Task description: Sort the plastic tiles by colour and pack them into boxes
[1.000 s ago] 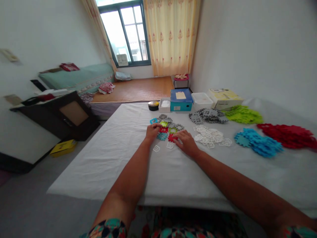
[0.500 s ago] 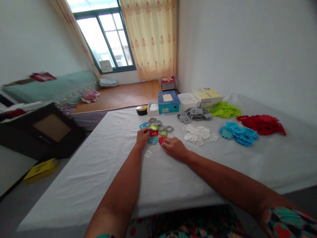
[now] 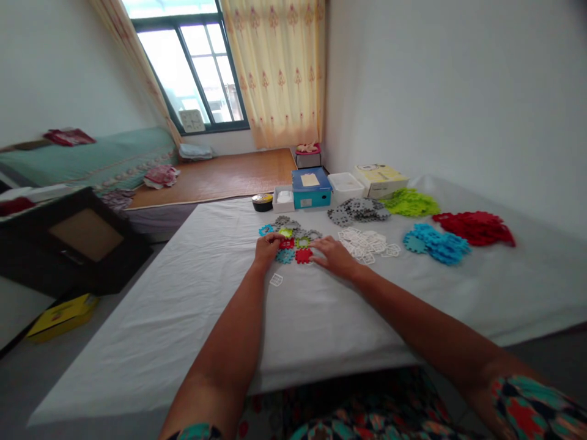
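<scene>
A small group of notched plastic interlocking tiles lies flat on the white tablecloth in front of me. My left hand [image 3: 267, 249] is closed at its left side, thumb and fingers pinched at the edge of a red tile [image 3: 287, 244] with cut-outs. Below that tile is a light blue tile [image 3: 285, 256], and beside it sits a solid red tile [image 3: 303, 256]. My right hand [image 3: 334, 256] is open, its fingers apart, with the tips near the right edges of the solid red tile and a green frame tile [image 3: 302, 242]. A white window-shaped piece [image 3: 276, 280] lies nearer me.
To the right lie piles of white pieces [image 3: 364, 243], grey tiles [image 3: 360, 211], green tiles [image 3: 413, 202], blue tiles [image 3: 435, 243] and red tiles [image 3: 477, 228]. A blue box [image 3: 312, 189], a white tub [image 3: 346, 185] and a yellow-white box [image 3: 380, 179] stand behind.
My right hand has lifted off the solid red tile and moved right and slightly away, its fingers opening. My left hand stays at the tiles. The view has shifted slightly.
</scene>
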### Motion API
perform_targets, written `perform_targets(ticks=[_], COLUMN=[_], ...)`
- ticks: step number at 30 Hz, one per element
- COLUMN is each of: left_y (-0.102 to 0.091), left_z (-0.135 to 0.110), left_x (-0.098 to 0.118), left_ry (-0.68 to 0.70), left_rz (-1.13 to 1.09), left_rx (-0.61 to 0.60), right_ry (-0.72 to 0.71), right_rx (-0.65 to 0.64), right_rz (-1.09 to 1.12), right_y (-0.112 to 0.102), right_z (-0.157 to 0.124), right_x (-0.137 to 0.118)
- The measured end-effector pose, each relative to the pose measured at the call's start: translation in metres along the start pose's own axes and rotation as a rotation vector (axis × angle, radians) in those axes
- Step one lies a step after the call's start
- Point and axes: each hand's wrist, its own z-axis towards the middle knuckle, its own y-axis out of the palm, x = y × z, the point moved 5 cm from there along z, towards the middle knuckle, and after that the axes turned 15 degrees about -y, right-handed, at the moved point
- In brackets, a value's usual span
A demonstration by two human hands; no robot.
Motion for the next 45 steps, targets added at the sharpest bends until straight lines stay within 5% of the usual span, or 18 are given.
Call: perform_targets(ticks=[4,15,20,24,28,32,35,40,42,45], left_y=[-0.003,-0.009,-0.013,-0.014,-0.013,-0.013,-0.014,-0.016,-0.018,-0.016], left_z=[-0.003,0.0,0.002,0.007,0.011,0.01,0.009,0.008,0.005,0.003], left_x=[0.004,0.011,0.007,0.0,-0.002,0.004,0.005,0.002,0.004,0.006], left_ry=[0.004,0.011,0.014,0.002,-0.036,-0.031,-0.022,0.012,0.037,0.056], left_rz=[0.032,0.119,0.163,0.149,0.162,0.229,0.247,0.148,0.129,0.164], left_rx=[0.001,-0.016,-0.011,-0.018,-0.012,-0.008,0.004,0.071,0.128,0.127], right_ry=[-0.016,0.067,0.041,0.181,0.756,1.135,1.193,1.061,0.928,0.631], right_rx=[-0.038,0.109,0.216,0.459,0.726,0.638,0.569,0.68,0.727,0.619], right_rz=[0.039,0.212,0.214,0.116,-0.273,-0.441,-0.407,-0.498,-0.491,-0.254], right_y=[0.019,0.016,-0.023,-0.105,-0.186,-0.203,-0.194,-0.196,-0.191,-0.162], right_z=[0.015,0.011,-0.009,-0.084,-0.231,-0.351,-0.385,-0.355,-0.317,-0.233], right_x=[-0.025,-0.01,-0.007,0.057,0.155,0.21,0.221,0.203,0.186,0.146])
